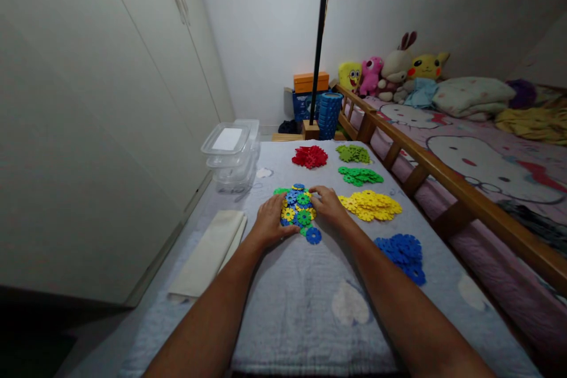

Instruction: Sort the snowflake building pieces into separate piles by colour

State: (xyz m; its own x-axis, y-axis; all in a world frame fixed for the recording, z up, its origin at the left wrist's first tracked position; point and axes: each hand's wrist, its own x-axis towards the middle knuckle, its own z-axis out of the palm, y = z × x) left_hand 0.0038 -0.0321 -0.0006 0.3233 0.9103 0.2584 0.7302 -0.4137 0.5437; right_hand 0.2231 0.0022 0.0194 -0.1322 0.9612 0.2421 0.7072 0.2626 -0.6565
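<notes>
A mixed heap of blue, yellow and green plastic snowflake discs (303, 217) lies on the cloth-covered table, between my two hands. My left hand (271, 220) rests against the heap's left side, fingers and thumb spread around its edge. On the opposite side my right hand (326, 204) touches the upper right edge with its fingers apart and slightly bent. One blue disc (313, 235) sits at the near end of the heap. Sorted piles lie to the right: blue discs (402, 255), yellow discs (371, 205), green discs (359, 176), and olive-green discs (353, 153). Red discs (310, 156) lie farther back.
Clear plastic boxes (230, 156) with lids stand stacked at the back left. A folded cream cloth (208, 254) lies left of my arm. A wooden bed rail (407, 150) borders the table's right side, and a black pole (319, 41) rises behind it.
</notes>
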